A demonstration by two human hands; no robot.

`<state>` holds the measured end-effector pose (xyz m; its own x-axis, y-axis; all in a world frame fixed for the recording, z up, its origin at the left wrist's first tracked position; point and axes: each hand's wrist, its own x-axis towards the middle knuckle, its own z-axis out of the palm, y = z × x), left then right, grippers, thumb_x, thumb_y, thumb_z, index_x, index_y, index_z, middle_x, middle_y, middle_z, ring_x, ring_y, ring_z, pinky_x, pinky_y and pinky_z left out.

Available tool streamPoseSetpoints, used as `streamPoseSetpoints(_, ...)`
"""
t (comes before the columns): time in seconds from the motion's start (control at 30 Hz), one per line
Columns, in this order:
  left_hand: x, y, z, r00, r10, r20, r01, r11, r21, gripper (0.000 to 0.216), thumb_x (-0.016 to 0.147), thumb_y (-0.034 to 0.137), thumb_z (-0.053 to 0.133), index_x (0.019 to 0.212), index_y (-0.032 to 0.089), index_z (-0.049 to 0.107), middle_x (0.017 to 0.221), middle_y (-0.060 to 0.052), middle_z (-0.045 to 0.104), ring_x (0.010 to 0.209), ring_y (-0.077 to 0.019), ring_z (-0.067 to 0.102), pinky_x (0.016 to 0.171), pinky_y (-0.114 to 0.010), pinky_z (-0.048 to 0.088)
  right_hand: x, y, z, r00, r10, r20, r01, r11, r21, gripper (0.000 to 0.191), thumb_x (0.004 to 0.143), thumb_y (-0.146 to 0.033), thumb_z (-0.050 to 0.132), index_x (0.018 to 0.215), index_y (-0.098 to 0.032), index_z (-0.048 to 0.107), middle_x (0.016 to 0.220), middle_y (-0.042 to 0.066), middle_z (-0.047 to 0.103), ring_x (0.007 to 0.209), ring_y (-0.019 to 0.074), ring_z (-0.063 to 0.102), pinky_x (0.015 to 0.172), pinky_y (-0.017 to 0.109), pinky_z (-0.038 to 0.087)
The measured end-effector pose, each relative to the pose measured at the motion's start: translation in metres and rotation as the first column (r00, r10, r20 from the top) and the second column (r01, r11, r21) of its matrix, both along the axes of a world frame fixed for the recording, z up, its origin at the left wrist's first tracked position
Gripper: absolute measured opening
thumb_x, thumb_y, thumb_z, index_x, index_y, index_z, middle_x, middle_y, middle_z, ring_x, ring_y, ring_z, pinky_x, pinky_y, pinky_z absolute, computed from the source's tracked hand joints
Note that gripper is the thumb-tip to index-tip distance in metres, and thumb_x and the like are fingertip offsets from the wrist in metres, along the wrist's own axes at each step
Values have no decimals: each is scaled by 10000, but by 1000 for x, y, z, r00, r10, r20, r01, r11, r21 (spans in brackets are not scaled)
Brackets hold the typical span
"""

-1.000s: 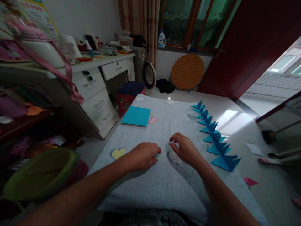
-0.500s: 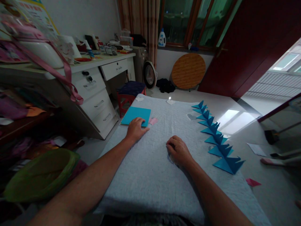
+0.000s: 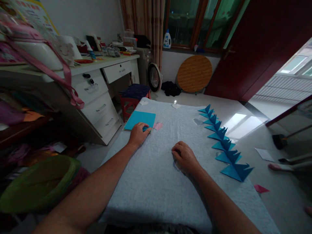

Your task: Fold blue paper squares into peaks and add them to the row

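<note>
No lettering is legible anywhere, not even on the wall poster (image 3: 31,16).

Stack of square blue paper sheets (image 3: 140,119): flat, edges aligned, lying at the far left edge of the pale quilted worktop (image 3: 156,182); near corner lifted slightly under the left hand (image 3: 138,135), which covers it.

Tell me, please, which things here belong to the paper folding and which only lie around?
In use:
left hand on the stack of blue paper
right hand resting on the cloth
row of folded blue pieces

Lying about:
detergent bottle
round wooden board
red stool
</note>
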<state>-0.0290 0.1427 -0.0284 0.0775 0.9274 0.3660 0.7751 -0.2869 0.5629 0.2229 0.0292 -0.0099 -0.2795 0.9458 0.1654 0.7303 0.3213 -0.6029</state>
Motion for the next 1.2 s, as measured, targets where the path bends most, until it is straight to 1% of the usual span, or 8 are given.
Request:
streamPoseSetpoints(0.3,-2,2,3,998,64,29,-64,998,17,139,844,207,595,899,165,716,1014,-97,744,984,-252,673,914,-369,500,0,-1,1,1000,0,8,0,1000,-2,116,862,-79,580,820,-161,651,896,49,592,878,180,554,822,303,416)
streamPoseSetpoints(0.57,-3,-9,14,988,129,84,-137,985,102,96,867,245,626,908,174,676,958,-77,755,917,-238,696,851,-341,508,2,0,-2,1000,24,9,-24,1000,18,119,865,-108,560,831,-175,652,906,59,605,884,197,570,830,330,446)
streamPoseSetpoints(0.7,5,-26,19,996,-87,-7,86,966,243,86,895,238,602,895,181,666,909,-73,754,887,-226,696,837,-339,517,2,-3,-7,994,-73,-82,88,977,194,286,862,-166,563,1144,-171,607,1085,113,607,1036,248,562,936,405,464)
streamPoseSetpoints(0.8,18,-47,24,928,-327,-179,371,853,366,132,935,222,533,904,187,657,884,-71,745,849,-205,690,823,-337,527,-1,-7,-5,982,-162,-94,186,900,395,650,834,-240,626,1433,-151,393,1346,180,502,1265,308,443,1079,503,369)
streamPoseSetpoints(0.87,28,-61,27,848,-461,-261,530,748,400,157,958,227,504,903,186,645,880,-75,737,850,-195,686,839,-343,532,-3,-10,-2,988,-152,-36,151,879,452,757,828,-263,639,1498,-146,307,1443,192,435,1358,325,361,1125,527,306)
streamPoseSetpoints(1.0,42,-84,34,728,-601,-331,686,622,378,170,971,219,483,871,186,617,854,-68,720,826,-175,680,863,-347,539,-2,-15,3,989,-79,121,20,904,427,541,833,-191,602,1370,-215,532,1493,135,442,1420,324,313,1148,538,237)
streamPoseSetpoints(1.07,44,-90,35,718,-612,-332,696,635,335,120,945,199,507,901,183,617,882,-75,720,848,-189,680,864,-361,544,1,-15,3,983,-53,178,-19,923,383,364,848,-147,577,1181,-261,672,1425,91,541,1398,314,367,1144,547,213)
streamPoseSetpoints(1.2,38,-96,37,775,-554,-305,614,773,157,189,815,118,587,989,180,629,1055,-101,713,1003,-247,665,906,-399,541,5,-15,6,973,-34,228,-42,947,318,288,889,-121,563,1074,-277,720,1302,62,657,1340,290,461,1139,545,199)
